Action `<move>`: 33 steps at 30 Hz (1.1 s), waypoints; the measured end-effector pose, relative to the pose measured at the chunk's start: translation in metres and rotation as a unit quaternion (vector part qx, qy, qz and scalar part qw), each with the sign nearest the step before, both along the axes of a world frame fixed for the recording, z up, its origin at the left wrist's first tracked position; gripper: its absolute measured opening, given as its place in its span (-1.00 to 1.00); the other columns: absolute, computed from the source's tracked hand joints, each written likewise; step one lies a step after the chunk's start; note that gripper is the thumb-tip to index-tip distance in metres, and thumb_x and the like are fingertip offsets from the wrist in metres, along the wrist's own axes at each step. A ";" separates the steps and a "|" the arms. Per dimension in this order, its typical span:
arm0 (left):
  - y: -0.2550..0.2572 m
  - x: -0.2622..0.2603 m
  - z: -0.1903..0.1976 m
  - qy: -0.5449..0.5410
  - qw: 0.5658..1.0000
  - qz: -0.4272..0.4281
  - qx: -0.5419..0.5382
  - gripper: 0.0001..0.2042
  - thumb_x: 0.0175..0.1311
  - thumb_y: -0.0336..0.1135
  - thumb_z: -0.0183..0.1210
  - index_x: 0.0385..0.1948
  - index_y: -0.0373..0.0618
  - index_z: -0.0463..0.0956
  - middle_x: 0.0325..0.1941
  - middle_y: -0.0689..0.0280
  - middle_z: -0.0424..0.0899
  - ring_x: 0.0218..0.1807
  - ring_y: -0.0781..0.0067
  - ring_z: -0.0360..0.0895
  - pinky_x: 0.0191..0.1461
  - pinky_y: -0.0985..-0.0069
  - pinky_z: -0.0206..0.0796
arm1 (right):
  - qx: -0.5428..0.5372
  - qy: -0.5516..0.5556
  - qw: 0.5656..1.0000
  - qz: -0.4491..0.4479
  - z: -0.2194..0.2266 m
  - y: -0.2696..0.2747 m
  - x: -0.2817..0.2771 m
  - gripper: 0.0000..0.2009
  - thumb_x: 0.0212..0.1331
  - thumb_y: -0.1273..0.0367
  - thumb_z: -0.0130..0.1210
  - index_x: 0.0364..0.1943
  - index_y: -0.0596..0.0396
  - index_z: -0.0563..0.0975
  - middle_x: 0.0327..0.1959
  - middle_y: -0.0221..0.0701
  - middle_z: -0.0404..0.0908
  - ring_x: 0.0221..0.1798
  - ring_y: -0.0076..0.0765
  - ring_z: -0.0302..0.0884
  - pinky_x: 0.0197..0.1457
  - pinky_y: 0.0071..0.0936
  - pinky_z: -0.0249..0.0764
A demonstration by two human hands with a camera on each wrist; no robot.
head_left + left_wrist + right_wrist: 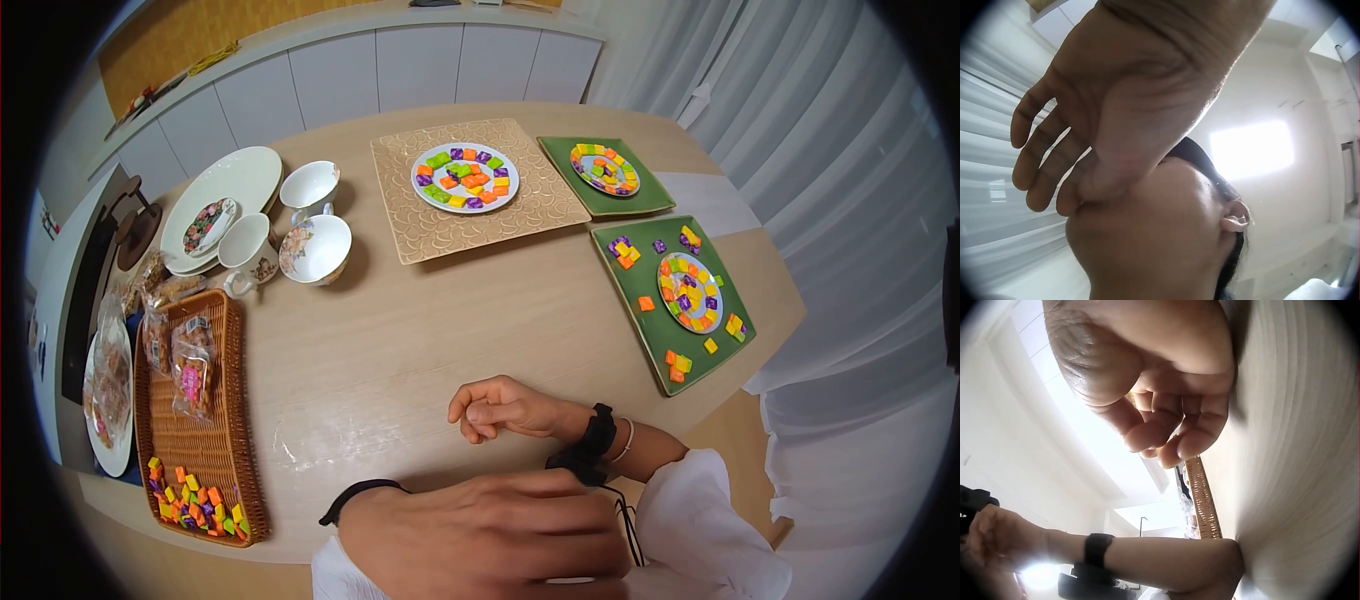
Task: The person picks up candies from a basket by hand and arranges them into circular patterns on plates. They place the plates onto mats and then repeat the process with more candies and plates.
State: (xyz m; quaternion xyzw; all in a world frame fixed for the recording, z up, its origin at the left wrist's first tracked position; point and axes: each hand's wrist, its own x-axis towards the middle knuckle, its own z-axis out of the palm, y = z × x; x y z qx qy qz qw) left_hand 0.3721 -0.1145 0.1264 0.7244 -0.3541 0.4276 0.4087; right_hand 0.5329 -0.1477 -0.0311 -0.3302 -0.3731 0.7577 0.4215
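My left hand (480, 535) is raised close under the head camera, its back toward me and its fingers stretched to the right. From its own wrist view, the left hand (1129, 119) holds nothing, palm showing and fingers loosely bent beside a person's chin. My right hand (510, 408) rests at the table's near side with relaxed, lightly curled fingers. Nothing shows between those fingers (1200, 428) in the right wrist view. Nearest to the right hand is a green square plate (645, 325), carrying a small white plate of colourful wrapped square candies and several loose ones.
A wicker basket (222, 440) at the left holds packaged snacks and loose candies (195, 500). Behind it stand white cups (245, 250) and an oval platter (262, 165). A gold patterned square plate (410, 225) and another green plate (640, 200) sit at the back.
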 end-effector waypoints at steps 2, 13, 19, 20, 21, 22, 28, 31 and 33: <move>0.000 0.000 0.007 0.057 0.998 -0.008 0.034 -0.87 0.06 -0.40 0.20 -0.35 -0.15 0.55 -0.35 0.29 0.54 -0.28 0.32 0.50 -0.29 0.48 0.31 | 0.000 -0.007 1.000 -0.003 0.001 -0.001 0.001 -0.79 0.32 0.36 -0.01 -0.10 0.22 0.48 -0.59 -0.53 0.38 -0.34 -0.56 0.43 -0.21 -0.59 0.36; -0.018 0.009 0.012 0.121 0.985 -0.118 0.034 -0.74 0.10 -0.33 0.14 -0.16 -0.16 0.53 -0.32 0.31 0.50 -0.25 0.32 0.43 -0.22 0.47 0.33 | 0.007 -0.016 1.000 0.000 0.001 -0.001 0.001 -0.79 0.30 0.36 0.00 -0.10 0.20 0.47 -0.60 -0.54 0.39 -0.36 -0.58 0.43 -0.21 -0.61 0.37; -0.016 0.007 0.005 0.061 0.995 0.056 -0.064 -0.84 0.02 -0.38 0.19 -0.38 -0.23 0.60 -0.43 0.26 0.57 -0.42 0.34 0.50 -0.37 0.53 0.37 | 0.016 0.002 1.000 -0.001 -0.008 -0.001 -0.001 -0.79 0.30 0.35 -0.01 -0.10 0.19 0.47 -0.64 -0.55 0.37 -0.38 -0.58 0.42 -0.25 -0.64 0.32; -0.013 0.006 0.005 0.054 0.992 0.080 -0.080 -0.86 0.00 -0.39 0.20 -0.41 -0.23 0.60 -0.46 0.25 0.58 -0.46 0.35 0.50 -0.40 0.53 0.37 | 0.019 0.005 1.000 0.002 -0.011 -0.001 -0.002 -0.78 0.30 0.34 -0.01 -0.10 0.19 0.47 -0.65 -0.56 0.37 -0.37 -0.58 0.42 -0.25 -0.63 0.32; -0.006 0.007 0.009 0.036 0.991 0.094 -0.088 -0.86 -0.02 -0.40 0.21 -0.43 -0.23 0.60 -0.47 0.25 0.58 -0.50 0.36 0.49 -0.42 0.52 0.37 | 0.014 0.013 1.000 0.006 -0.007 -0.001 -0.002 -0.78 0.30 0.33 -0.02 -0.10 0.19 0.47 -0.64 -0.55 0.37 -0.37 -0.57 0.42 -0.24 -0.62 0.32; -0.009 0.008 0.011 0.013 0.989 0.114 -0.095 -0.86 -0.07 -0.40 0.23 -0.45 -0.20 0.61 -0.45 0.24 0.59 -0.48 0.37 0.50 -0.42 0.53 0.37 | 0.013 0.012 1.000 0.008 -0.005 -0.001 -0.001 -0.78 0.31 0.33 0.00 -0.10 0.20 0.47 -0.63 -0.55 0.37 -0.36 -0.57 0.41 -0.21 -0.60 0.32; -0.011 -0.001 0.017 -0.060 0.959 0.277 0.020 -0.72 -0.35 -0.45 0.32 -0.44 -0.05 0.62 -0.29 0.23 0.62 -0.31 0.35 0.53 -0.39 0.56 0.34 | 0.019 0.014 1.000 0.011 -0.002 -0.001 0.000 -0.78 0.31 0.33 0.02 -0.11 0.22 0.49 -0.59 -0.52 0.38 -0.35 -0.55 0.40 -0.15 -0.56 0.34; -0.033 0.013 0.013 -0.089 0.919 0.383 -0.027 -0.70 -0.35 -0.52 0.30 -0.43 -0.05 0.60 -0.28 0.27 0.62 -0.32 0.40 0.52 -0.40 0.56 0.33 | 0.020 0.014 1.000 0.010 -0.004 -0.002 0.000 -0.77 0.31 0.33 0.03 -0.11 0.23 0.49 -0.59 -0.51 0.39 -0.34 -0.55 0.41 -0.16 -0.56 0.35; -0.058 0.025 0.018 -0.067 0.863 0.492 -0.096 -0.72 -0.31 -0.58 0.28 -0.45 -0.04 0.57 -0.31 0.30 0.60 -0.35 0.45 0.51 -0.41 0.57 0.31 | 0.020 0.007 1.000 0.008 -0.002 -0.002 0.000 -0.77 0.31 0.33 0.02 -0.11 0.23 0.49 -0.58 -0.51 0.40 -0.35 -0.54 0.41 -0.17 -0.55 0.35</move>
